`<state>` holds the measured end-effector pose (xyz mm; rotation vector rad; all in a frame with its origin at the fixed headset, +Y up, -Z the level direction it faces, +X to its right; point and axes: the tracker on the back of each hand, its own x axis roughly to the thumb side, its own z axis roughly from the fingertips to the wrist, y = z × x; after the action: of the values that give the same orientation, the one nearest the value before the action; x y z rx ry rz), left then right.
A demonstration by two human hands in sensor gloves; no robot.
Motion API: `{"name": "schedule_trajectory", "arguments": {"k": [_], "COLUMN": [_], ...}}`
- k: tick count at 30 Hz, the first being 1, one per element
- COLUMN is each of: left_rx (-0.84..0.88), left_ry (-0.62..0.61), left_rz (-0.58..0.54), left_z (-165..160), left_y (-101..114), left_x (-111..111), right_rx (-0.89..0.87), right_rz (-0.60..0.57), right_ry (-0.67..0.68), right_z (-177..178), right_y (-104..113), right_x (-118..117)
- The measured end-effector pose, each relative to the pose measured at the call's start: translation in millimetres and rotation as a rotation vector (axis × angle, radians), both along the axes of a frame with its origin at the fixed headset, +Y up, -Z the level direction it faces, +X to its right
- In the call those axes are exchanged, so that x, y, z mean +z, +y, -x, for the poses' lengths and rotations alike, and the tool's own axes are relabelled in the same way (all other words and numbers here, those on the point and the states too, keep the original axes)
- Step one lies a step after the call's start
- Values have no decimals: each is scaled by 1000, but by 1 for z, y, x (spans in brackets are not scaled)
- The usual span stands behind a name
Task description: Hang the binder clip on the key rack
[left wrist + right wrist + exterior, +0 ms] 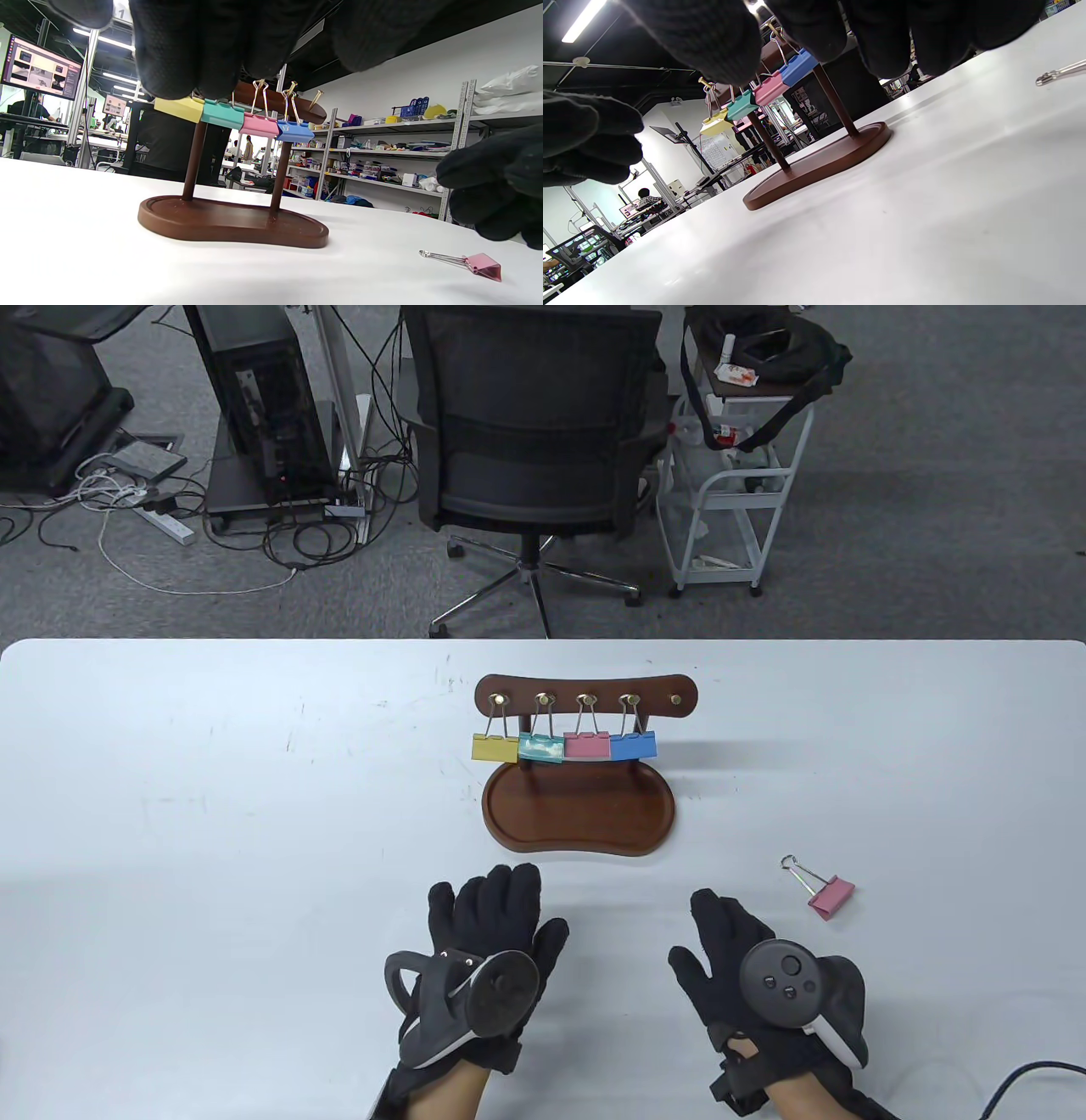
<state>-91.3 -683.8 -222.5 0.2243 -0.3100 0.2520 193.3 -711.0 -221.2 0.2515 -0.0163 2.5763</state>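
A white desk (212, 831) fills the near half of the room, scuffed with small dark marks. Past its far edge stand a black office chair (534, 424) and a white trolley (738, 483); no writing on anything there is sharp enough to read. On the desk sits the key rack (585, 700), dark brown wood: a kidney-shaped tray base, two posts, and a curved bar with five brass hooks. Four hooks carry clips by their wire handles: a yellow clip (495, 747), a teal clip (540, 747), a pink hanging clip (586, 745) and a blue clip (633, 743). The rightmost hook (676, 700) is bare.

The left hand (484, 950) lies palm down near the rack's base, fingers (501, 891) stretched forward, loosely together, holding nothing. The right hand (755, 967) rests palm down beside it, fingers (713, 912) relaxed and slightly spread, also holding nothing.

The loose binder clip (827, 891), pale pink with silver wire handles pointing up-left, lies flat on the desk just right of the right hand, untouched.
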Motion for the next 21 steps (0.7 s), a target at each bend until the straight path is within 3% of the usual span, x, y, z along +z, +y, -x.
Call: {"name": "schedule_trajectory", "arguments": {"k": [8, 21], "left_rx": [-11, 8], "left_ry": [-38, -38], "left_rz": [22, 37], "left_z": [-5, 2], "left_y": [-3, -1], "left_x": [1, 3], "right_rx": [34, 88], "right_rz": [-37, -14], "right_ry": [-15, -132], "right_z": [-12, -49], "right_y": [9, 35], "right_x": [-11, -59]}}
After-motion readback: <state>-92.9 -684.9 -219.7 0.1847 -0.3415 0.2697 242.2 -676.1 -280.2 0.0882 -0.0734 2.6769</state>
